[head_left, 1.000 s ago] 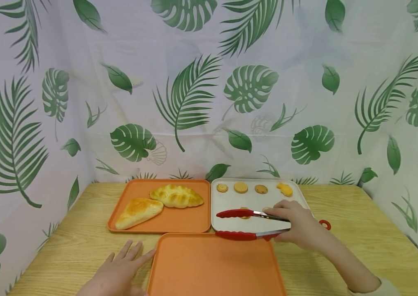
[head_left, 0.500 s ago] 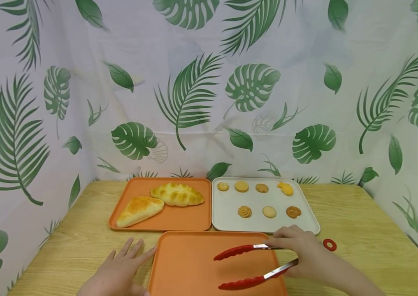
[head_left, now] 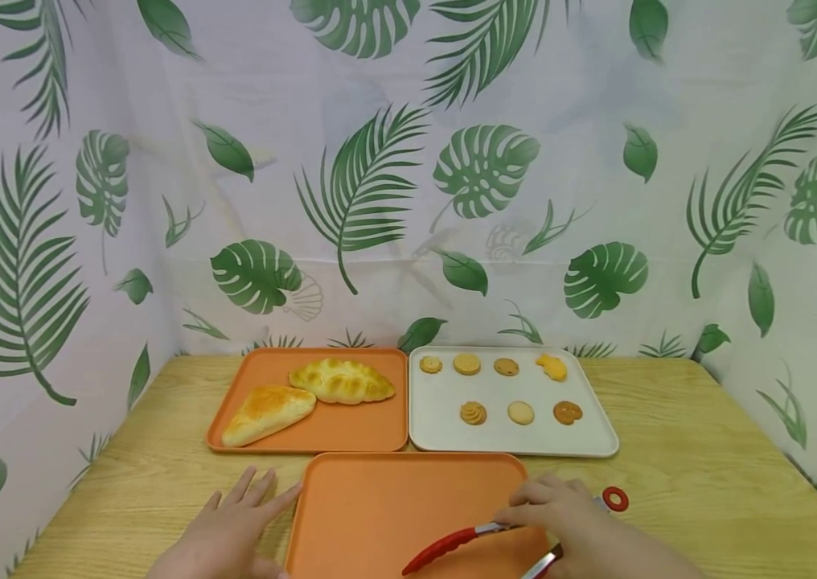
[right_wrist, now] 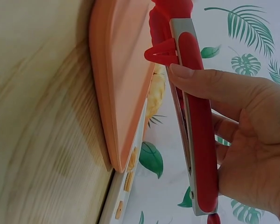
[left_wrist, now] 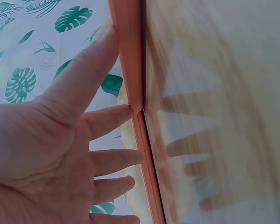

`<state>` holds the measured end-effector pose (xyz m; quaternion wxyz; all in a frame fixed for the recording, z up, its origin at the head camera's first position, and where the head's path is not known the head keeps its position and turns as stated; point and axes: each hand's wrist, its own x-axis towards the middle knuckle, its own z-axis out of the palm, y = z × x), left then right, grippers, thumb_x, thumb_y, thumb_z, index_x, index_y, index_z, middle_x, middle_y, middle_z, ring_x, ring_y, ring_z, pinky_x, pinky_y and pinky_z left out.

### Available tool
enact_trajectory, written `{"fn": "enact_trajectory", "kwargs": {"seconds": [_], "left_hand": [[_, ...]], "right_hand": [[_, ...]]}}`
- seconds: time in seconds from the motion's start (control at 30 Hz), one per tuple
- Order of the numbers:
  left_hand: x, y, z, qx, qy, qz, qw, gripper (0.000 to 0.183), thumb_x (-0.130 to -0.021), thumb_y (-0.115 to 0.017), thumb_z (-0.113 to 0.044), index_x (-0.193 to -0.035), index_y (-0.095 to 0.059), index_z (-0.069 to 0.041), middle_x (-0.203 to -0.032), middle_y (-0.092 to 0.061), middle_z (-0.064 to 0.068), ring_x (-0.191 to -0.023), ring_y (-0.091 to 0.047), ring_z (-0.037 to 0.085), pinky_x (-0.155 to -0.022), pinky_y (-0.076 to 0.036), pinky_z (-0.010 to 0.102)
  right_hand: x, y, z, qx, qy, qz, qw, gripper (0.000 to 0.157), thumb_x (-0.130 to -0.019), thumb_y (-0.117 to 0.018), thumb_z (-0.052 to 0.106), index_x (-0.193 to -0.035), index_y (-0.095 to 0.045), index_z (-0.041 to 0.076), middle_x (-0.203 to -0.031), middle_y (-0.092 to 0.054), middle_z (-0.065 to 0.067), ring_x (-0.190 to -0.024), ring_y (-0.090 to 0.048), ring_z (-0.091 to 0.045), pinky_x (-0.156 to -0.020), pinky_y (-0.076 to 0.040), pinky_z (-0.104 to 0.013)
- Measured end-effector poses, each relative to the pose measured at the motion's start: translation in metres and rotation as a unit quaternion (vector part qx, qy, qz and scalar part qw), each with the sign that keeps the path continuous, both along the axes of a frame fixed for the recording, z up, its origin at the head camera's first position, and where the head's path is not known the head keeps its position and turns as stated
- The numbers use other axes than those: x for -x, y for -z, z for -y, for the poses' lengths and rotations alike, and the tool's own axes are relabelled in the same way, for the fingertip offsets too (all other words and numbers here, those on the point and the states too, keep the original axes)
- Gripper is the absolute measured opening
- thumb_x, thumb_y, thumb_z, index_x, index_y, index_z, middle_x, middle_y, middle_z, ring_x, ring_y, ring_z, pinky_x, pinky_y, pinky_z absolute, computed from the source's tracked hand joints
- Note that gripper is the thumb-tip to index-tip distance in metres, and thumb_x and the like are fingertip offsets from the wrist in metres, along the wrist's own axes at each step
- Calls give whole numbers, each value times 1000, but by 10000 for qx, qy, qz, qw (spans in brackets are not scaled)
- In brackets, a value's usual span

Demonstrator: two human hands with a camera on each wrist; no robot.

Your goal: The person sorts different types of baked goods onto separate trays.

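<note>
My right hand grips red-tipped metal tongs over the near right corner of an empty orange tray; the tongs' arms stand apart. The right wrist view shows my fingers wrapped round the tongs beside the tray's edge. My left hand lies flat on the table with straight fingers touching the tray's left rim. Behind, a white tray carries several small cookies, and an orange tray holds two pastries.
The wooden table has bare surface to the right of the trays and at the far left. A leaf-patterned curtain closes off the back and both sides. The tongs' red ring hangs near the tray's right side.
My right hand drew the tongs back from the white cookie tray toward me, down over the near orange tray. The cookies hidden before now show. My left hand stayed put.
</note>
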<state>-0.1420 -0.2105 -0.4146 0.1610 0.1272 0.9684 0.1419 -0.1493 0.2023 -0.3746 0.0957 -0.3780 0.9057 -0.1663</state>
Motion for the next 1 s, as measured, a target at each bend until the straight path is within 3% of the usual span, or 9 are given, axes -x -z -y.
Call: {"fn": "enact_trajectory", "kwargs": {"seconds": [0.1, 0.27, 0.47, 0.57, 0.67, 0.77, 0.9, 1.0], "left_hand": [[-1, 1, 2, 4, 13, -35, 10000, 98, -56, -69, -58, -140, -30, -29, -147, -26, 15, -136, -13, 40, -94, -18, 71], [-2, 0, 3, 22, 26, -55, 10000, 97, -56, -69, -58, -140, -30, -28, -147, -26, 15, -136, -14, 40, -94, -18, 71], [-3, -3, 3, -21, 28, -36, 10000, 97, -56, -69, -57, -140, -31, -28, -146, -26, 15, -136, -13, 40, -94, -18, 71], [-2, -3, 3, -15, 26, -20, 10000, 97, -56, -69, -57, -140, -31, -28, -146, -27, 15, -136, -13, 41, -94, -18, 71], [-2, -3, 3, -21, 14, -27, 10000, 97, -56, -69, -57, -140, -31, -28, -146, -27, 15, -136, -13, 40, -94, -18, 71], [-3, -3, 2, -53, -5, -42, 10000, 97, -56, -69, -57, -140, -31, -28, -146, -26, 16, -136, -13, 41, -94, -18, 71], [-3, -3, 1, -58, 13, -82, 9999, 98, -56, -69, -58, -140, -31, -28, -146, -26, 16, -136, -13, 41, -94, -18, 71], [-3, -2, 0, -32, 21, -87, 10000, 97, -56, -69, -58, -140, -31, -28, -146, -26, 16, -136, -13, 40, -94, -19, 71]], "right_hand": [[0, 1, 5, 140, -175, -62, 9997, 51, -67, -76, 32, -114, -56, 39, -106, -53, 19, -95, -45, -4, -78, -42, -30], [2, 4, 13, 288, -618, -527, 9963, 57, -64, -77, 23, -116, -56, 36, -106, -54, 17, -95, -47, -4, -77, -41, -29], [5, 4, 19, 378, -692, -195, 9967, 56, -64, -77, 18, -113, -58, 34, -102, -55, 17, -95, -46, -2, -72, -39, -26], [5, 4, 21, 412, -633, 6, 9971, 53, -65, -77, 19, -112, -59, 34, -100, -54, 17, -93, -45, -1, -70, -37, -23], [6, 3, 22, 405, -580, -149, 9974, 47, -67, -76, 25, -111, -60, 34, -99, -54, 17, -92, -45, 0, -69, -37, -23], [9, 2, 23, 273, -432, -342, 9981, 49, -64, -78, 19, -108, -61, 34, -98, -54, 18, -90, -45, 0, -68, -37, -23], [15, 0, 21, 93, -63, -663, 9977, 57, -56, -75, 4, -104, -64, 32, -97, -54, 18, -88, -45, -3, -66, -36, -25], [19, -4, 18, 140, 317, -852, 9958, 50, -60, -76, 8, -103, -65, 31, -96, -55, 17, -88, -45, -6, -65, -35, -26]]}}
